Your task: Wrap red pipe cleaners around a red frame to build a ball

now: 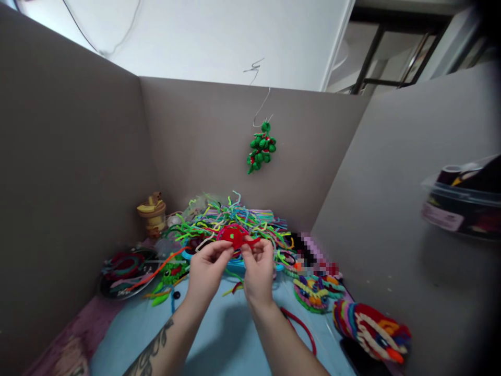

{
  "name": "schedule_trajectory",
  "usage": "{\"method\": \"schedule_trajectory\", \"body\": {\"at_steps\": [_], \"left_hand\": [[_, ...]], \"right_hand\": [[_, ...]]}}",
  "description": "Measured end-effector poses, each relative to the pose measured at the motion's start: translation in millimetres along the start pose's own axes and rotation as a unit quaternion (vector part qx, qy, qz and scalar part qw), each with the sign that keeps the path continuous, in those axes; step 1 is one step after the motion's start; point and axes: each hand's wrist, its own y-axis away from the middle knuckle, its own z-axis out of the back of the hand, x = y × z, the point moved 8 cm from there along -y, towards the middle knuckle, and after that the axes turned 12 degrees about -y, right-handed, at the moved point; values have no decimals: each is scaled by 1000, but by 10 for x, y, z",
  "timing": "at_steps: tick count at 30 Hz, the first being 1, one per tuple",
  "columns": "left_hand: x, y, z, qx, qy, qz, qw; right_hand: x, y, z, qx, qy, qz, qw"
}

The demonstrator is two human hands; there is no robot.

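In the head view a small red pipe-cleaner disc [232, 235] with a pale green spot in its middle is held up over the table. My left hand [209, 266] pinches its lower left edge between thumb and fingers. My right hand [258, 269] is closed at its right side, where a red strand sticks out past the fingertips. Just behind the disc rises a large heap of loose pipe cleaners [258, 216] in many colours. A blue tray [237, 268] shows partly beneath the heap. A red pipe cleaner [305, 329] lies curved beside my right forearm.
On the left stand a dark round tray [121, 290] with pipe cleaners and a brown pot [152, 216]. Colourful pipe-cleaner pieces [313, 292] and a striped roll [371, 331] lie right. A green ornament [261, 149] hangs on the back panel; a tub [465, 206] hangs right.
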Motion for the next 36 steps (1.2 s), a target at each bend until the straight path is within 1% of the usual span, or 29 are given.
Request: {"method": "schedule_trajectory", "body": {"at_steps": [5, 10, 12, 15, 18, 20, 23, 24, 25, 26, 27, 29, 31, 33, 36], "left_hand": [[26, -5, 9, -2, -2, 0, 1000], [37, -9, 122, -50, -58, -29, 997], [47, -13, 141, -56, -77, -34, 995], [74, -42, 134, -47, -67, -34, 996], [133, -100, 125, -36, -16, -19, 999], [183, -136, 128, -33, 16, -3, 999], [223, -158, 125, -25, 31, 5, 999], [225, -156, 124, -24, 28, 4, 999], [222, -152, 127, -24, 20, 3, 999], [214, -145, 131, -26, 10, 1, 1000], [200, -138, 139, -31, -4, -3, 1000], [151, -121, 152, -40, -41, -19, 998], [79, -98, 151, -45, -85, -44, 994], [6, -67, 128, -41, -120, -69, 990], [-66, -18, 68, -23, -133, -88, 987]], "right_hand": [[29, -1, -46, 27, 25, 5, 999], [147, 3, -34, 19, 135, 72, 988], [147, 14, -69, 38, 140, 65, 987], [83, 49, -182, 104, 91, 11, 990], [24, 96, -289, 161, 30, -53, 985], [-22, 136, -369, 209, -13, -107, 972], [-107, 202, -460, 284, -42, -191, 939], [-133, 209, -463, 298, -38, -210, 931], [-151, 195, -444, 299, -30, -218, 928], [-157, 157, -404, 287, -16, -215, 934], [-145, 101, -347, 262, 4, -197, 945], [-44, -28, -205, 189, 53, -122, 973], [120, -102, -98, 124, 103, -30, 987], [278, -108, -74, 94, 147, 48, 983], [412, -70, -136, 99, 206, 116, 966]]}}
